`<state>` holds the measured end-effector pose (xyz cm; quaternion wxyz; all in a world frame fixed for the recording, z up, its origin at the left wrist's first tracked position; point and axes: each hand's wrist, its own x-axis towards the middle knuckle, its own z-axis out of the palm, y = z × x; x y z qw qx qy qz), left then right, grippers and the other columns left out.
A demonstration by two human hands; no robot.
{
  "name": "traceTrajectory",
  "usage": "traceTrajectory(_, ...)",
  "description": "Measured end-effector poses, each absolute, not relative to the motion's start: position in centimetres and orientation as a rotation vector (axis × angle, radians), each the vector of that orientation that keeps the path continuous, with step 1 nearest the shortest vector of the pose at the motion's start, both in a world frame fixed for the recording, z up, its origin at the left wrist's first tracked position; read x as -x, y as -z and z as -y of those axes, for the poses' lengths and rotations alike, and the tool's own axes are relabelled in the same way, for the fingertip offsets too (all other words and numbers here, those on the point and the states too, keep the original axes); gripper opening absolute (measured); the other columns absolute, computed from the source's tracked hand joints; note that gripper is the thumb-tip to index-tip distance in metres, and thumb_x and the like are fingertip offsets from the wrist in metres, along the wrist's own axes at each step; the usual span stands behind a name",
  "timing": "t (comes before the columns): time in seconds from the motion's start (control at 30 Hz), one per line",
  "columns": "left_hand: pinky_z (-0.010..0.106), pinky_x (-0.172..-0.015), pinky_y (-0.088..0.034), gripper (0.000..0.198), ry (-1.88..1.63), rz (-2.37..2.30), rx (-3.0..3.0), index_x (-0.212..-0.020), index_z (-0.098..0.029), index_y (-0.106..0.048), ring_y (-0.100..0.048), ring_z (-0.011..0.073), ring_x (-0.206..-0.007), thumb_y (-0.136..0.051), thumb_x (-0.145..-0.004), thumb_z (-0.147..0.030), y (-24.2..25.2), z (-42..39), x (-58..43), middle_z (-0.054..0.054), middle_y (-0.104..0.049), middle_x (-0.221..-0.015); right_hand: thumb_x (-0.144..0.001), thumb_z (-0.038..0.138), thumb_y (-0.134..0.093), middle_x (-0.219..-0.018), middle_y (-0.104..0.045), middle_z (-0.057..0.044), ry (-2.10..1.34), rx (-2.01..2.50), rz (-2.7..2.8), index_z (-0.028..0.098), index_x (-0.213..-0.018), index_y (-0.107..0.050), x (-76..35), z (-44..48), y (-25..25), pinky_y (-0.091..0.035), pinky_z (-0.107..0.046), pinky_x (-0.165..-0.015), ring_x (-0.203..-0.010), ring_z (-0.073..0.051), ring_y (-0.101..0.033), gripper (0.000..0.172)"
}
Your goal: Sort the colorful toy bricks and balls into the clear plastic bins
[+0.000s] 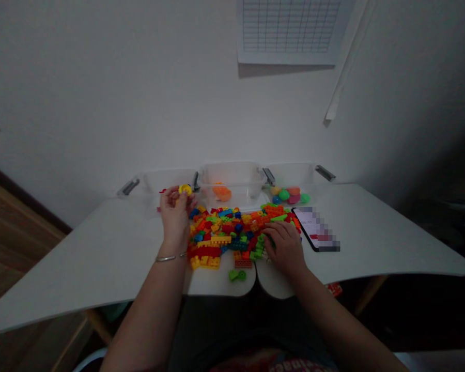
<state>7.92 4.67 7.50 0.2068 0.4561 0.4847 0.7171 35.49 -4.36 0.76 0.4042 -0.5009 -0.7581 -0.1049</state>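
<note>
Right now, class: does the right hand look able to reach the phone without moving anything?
Probably yes. The right hand rests at the edge of the plastic bricks, and the phone lies just beside it on the white table, with nothing visibly between them.

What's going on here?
A person's left hand pinches a small yellow piece in front of a clear plastic bin. Their right hand rests at the edge of a heap of plastic bricks on a white table, near a phone. A clear bin holds an orange piece; another clear bin holds coloured round pieces.
</note>
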Motion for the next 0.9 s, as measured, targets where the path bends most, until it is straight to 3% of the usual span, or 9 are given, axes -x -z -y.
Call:
traceTrajectory(0.1, 0.033, -0.081, -0.053, 0.027, -1.967, -1.756, -1.675, -0.107, -0.021, -0.059, -0.062, 0.0171, -0.087, -0.055, -0.085, -0.035, -9.0, -5.2, -6.3, 0.007, -0.061, -0.105, -0.087, 0.02, -0.053, -0.105, -0.07, -0.006, 0.242, 1.255, 1.895, 0.022, -0.096, -0.069, -35.6, 4.3, -0.7, -0.039, -0.045, -0.1, -0.106, -0.025, -0.056, 0.017)
traceTrajectory(0.2, 0.043, -0.092, -0.045, 0.023, -1.638, -2.087, -2.155, -0.101, -0.02, -0.067, -0.058, 0.0256, -0.097, -0.055, -0.084, -0.03, -9.8, -5.7, -5.0, 0.01, -0.063, -0.102, -0.087, 0.018, -0.053, -0.102, -0.071, -0.005, 0.224, 1.238, 1.882, 0.021, -0.094, -0.068, -35.8, 4.1, -0.6, -0.04, -0.043, -0.099, -0.104, -0.024, -0.057, 0.017)
traceTrajectory(0.37, 0.051, -0.092, -0.039, 0.028, -1.266, -2.26, -2.396, -0.101, -0.019, -0.07, -0.056, 0.0327, -0.099, -0.05, -0.085, -0.031, -9.0, -6.8, -4.6, 0.015, -0.065, -0.101, -0.088, 0.018, -0.052, -0.1, -0.071, -0.005, 0.197, 1.225, 1.869, 0.021, -0.093, -0.068, -36.0, 4.1, -0.6, -0.041, -0.041, -0.097, -0.104, -0.024, -0.057, 0.017)
traceTrajectory(0.53, 0.058, -0.105, -0.027, 0.036, -1.287, -2.136, -2.432, -0.105, -0.015, -0.067, -0.054, 0.0352, -0.106, -0.05, -0.084, -0.038, -7.5, -7.1, -4.7, 0.018, -0.065, -0.102, -0.088, 0.018, -0.051, -0.101, -0.071, -0.005, 0.152, 1.232, 1.865, 0.021, -0.091, -0.068, -36.0, 4.1, -0.6, -0.04, -0.042, -0.099, -0.104, -0.023, -0.058, 0.018)
traceTrajectory(0.7, 0.061, -0.112, -0.015, 0.044, -1.228, -2.135, -2.475, -0.118, -0.012, -0.062, -0.047, 0.0377, -0.121, -0.051, -0.081, -0.034, -6.8, -6.9, -4.6, 0.02, -0.063, -0.12, -0.088, 0.018, -0.051, -0.1, -0.071, -0.005, 0.117, 1.265, 1.865, 0.021, -0.091, -0.067, -36.0, 3.9, -0.5, -0.04, -0.041, -0.099, -0.104, -0.023, -0.057, 0.016)
traceTrajectory(0.9, 0.058, -0.115, -0.012, 0.062, -1.005, -2.317, -2.437, -0.143, -0.012, -0.042, -0.024, 0.0369, -0.142, -0.044, -0.086, -0.036, -7.3, -6.0, -5.3, 0.016, -0.038, -0.152, -0.086, 0.016, -0.052, -0.1, -0.069, -0.006, 0.131, 1.303, 1.832, 0.019, -0.091, -0.066, -36.1, 3.3, 0.1, -0.04, -0.042, -0.098, -0.102, -0.025, -0.057, 0.015)
